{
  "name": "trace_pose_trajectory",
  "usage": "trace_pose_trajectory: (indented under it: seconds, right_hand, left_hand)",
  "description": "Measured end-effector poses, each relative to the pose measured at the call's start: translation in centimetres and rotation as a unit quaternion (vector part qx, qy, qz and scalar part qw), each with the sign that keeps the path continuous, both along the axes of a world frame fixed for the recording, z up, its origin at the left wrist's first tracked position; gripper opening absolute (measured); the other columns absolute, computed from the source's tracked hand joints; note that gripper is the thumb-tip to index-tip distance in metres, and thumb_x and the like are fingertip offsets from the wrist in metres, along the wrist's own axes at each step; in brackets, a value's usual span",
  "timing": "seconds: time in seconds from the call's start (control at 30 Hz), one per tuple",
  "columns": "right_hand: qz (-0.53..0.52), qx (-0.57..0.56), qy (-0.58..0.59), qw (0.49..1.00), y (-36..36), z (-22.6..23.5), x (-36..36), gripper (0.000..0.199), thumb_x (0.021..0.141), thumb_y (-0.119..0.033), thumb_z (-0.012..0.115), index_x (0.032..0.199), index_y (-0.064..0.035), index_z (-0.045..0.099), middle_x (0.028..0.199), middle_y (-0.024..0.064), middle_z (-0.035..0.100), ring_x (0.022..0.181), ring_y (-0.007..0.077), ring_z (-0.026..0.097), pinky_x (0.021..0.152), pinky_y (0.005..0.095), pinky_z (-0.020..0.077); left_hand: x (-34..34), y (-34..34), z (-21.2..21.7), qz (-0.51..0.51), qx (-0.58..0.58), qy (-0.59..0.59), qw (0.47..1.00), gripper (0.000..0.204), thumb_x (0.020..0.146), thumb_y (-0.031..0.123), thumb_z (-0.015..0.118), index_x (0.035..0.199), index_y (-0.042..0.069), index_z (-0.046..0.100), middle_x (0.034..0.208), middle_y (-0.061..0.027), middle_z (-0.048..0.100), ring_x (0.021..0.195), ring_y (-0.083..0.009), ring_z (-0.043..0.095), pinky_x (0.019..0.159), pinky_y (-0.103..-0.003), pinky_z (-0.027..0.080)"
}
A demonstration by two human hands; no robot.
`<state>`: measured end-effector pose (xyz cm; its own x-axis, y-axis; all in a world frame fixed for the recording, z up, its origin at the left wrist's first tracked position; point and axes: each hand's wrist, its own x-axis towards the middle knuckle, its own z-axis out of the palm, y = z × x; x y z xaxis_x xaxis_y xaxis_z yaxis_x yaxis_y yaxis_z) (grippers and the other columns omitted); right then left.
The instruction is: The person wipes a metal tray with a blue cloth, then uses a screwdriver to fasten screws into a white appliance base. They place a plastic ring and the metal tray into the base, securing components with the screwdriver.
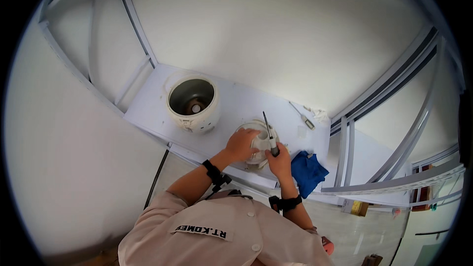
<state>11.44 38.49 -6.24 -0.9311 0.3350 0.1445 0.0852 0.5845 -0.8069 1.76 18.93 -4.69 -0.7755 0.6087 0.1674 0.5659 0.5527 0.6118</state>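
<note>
My left hand [241,146] curves over the left side of a round, whitish appliance part [261,137] near the front edge of the table, thumb and fingers set apart around its raised middle. In my right hand [279,160] is a screwdriver [271,138] with a white and dark handle. Its dark shaft points up and away from me over the part's right side, and the tip touches nothing that I can see. Left of my hands stands a white rice cooker body [198,120], without a lid, a small round disc visible at its bottom.
A second screwdriver [308,121] with a pale handle lies at the back right, by some crumpled white material [320,114]. Blue cloth [309,171] hangs over the front right edge of the white table [145,101]. Metal frame posts [343,155] rise at the right end.
</note>
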Motion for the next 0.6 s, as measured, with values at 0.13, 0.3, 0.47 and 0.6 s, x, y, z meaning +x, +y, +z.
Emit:
trace_pose_trajectory:
  seconds: [0.13,0.3,0.47,0.6]
  right_hand:
    - [-0.030,-0.040,-0.064,0.997,0.4,1.7,0.7,0.054,0.086,-0.025,0.083,0.131,-0.0026,0.063,0.104,0.0220,0.073,0.093,0.0387,0.071,0.083,0.0443,0.0565]
    - [-0.090,-0.024,-0.072,0.993,3.1,-2.0,1.5,0.053,0.088,-0.020,0.076,0.133,0.0015,0.059,0.116,0.0272,0.070,0.107,0.0431,0.069,0.094,0.0468,0.0546]
    - [-0.103,-0.027,-0.129,0.986,4.0,-3.0,3.0,0.059,0.091,-0.015,0.068,0.143,0.0069,0.051,0.135,0.0335,0.059,0.128,0.0478,0.057,0.108,0.0498,0.0485]
    - [-0.111,-0.014,-0.123,0.986,2.9,-2.7,4.1,0.058,0.095,-0.019,0.068,0.144,0.0063,0.052,0.137,0.0331,0.060,0.127,0.0457,0.061,0.109,0.0470,0.0486]
  left_hand:
    - [0.1,-0.7,0.8,0.048,0.008,-0.032,0.998,0.062,0.083,0.028,0.083,0.139,0.008,0.065,0.135,-0.0155,0.067,0.122,-0.0391,0.059,0.107,-0.048,0.050]
    - [0.1,-1.9,0.5,0.066,0.008,-0.038,0.997,0.052,0.086,0.027,0.080,0.133,0.007,0.068,0.135,-0.0152,0.067,0.123,-0.0383,0.059,0.106,-0.047,0.051]
    - [0.8,-1.3,0.7,0.050,0.041,-0.050,0.997,0.041,0.087,0.024,0.080,0.124,0.007,0.072,0.125,-0.0125,0.070,0.118,-0.0364,0.061,0.104,-0.046,0.051]
    - [1.5,0.8,1.9,-0.029,0.062,-0.012,0.998,0.034,0.086,0.020,0.079,0.117,0.007,0.074,0.116,-0.0096,0.071,0.109,-0.0339,0.063,0.096,-0.043,0.054]
